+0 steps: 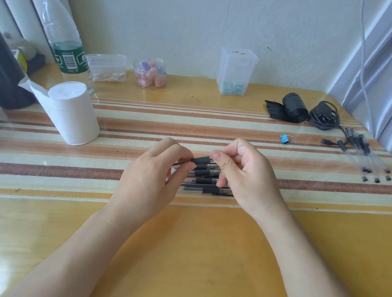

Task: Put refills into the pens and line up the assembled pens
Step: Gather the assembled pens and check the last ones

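Note:
A pile of several clear pens with black grips point(204, 181) lies on the striped cloth in the middle of the table. Just above the pile, both hands hold one pen by its black grip point(202, 160). My left hand point(154, 180) pinches its left end, where a thin dark refill tip shows. My right hand point(243, 176) pinches the right part of the pen with thumb and fingers, hiding the barrel. Several assembled pens point(366, 157) lie side by side at the far right of the table.
A toilet paper roll point(71, 110) stands at the left, with a water bottle point(63, 35) behind it. Along the wall are a cotton swab box point(107, 67), a jar of coloured items point(151, 73) and a clear container point(235, 71). A black bag roll point(293, 107), cable point(325, 116) and blue binder clip point(284, 138) lie right.

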